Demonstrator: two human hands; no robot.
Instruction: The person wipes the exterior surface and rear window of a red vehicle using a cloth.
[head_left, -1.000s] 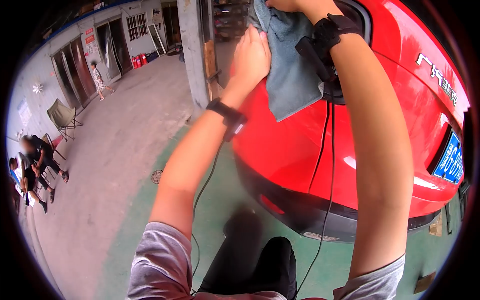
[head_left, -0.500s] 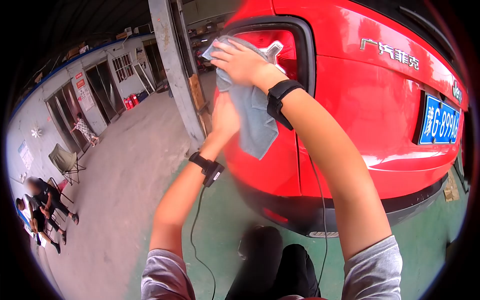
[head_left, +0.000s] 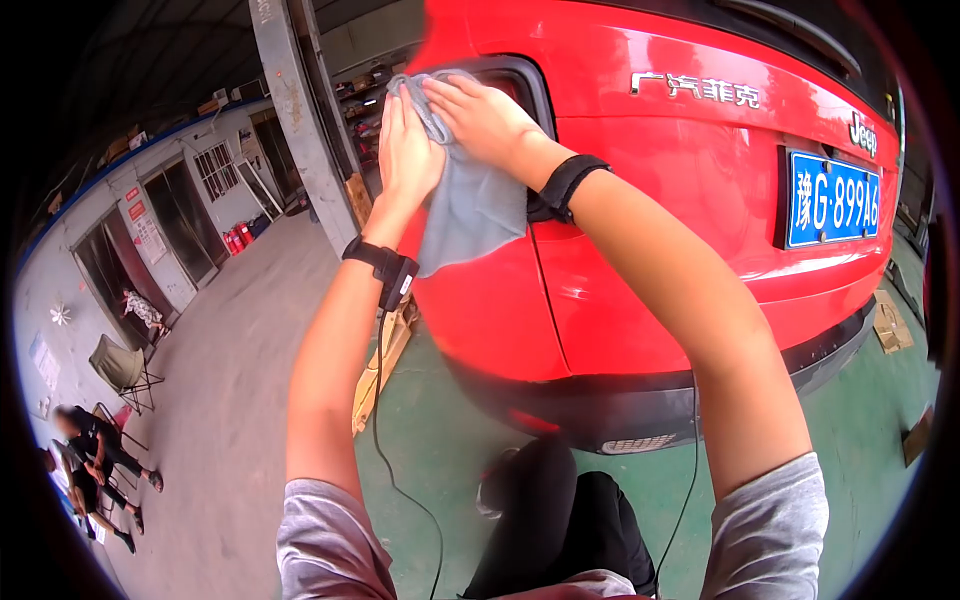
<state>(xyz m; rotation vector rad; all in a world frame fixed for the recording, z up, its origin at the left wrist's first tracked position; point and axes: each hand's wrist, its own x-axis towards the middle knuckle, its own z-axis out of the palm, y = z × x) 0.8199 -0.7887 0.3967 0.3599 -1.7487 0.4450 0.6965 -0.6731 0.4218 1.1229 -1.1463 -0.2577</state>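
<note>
A grey-blue microfibre cloth [head_left: 474, 212] hangs against the rear left corner of a red car [head_left: 640, 230], bunched at the top between my two hands. My right hand [head_left: 482, 122] presses on the bunched part from the right, its fingers reaching over the folds. On the left side of the cloth, my left hand [head_left: 408, 158] holds it with fingers pointing up; its fingertips touch the upper folds. Behind the cloth and my right hand, the tail light [head_left: 507, 84] is mostly hidden. Black bands with cables circle both wrists.
The licence plate [head_left: 833, 200] and rear bumper [head_left: 640, 420] are to the right. A metal post [head_left: 300, 110] rises beyond my left hand. Two seated people [head_left: 95, 450] and a folding chair [head_left: 120, 368] are at far left. A yellow frame [head_left: 385, 365] lies beside the car.
The cloth and right hand have shifted left across the tail light toward the car's side. My left hand has risen beside the right one. The view has turned a little to the right.
</note>
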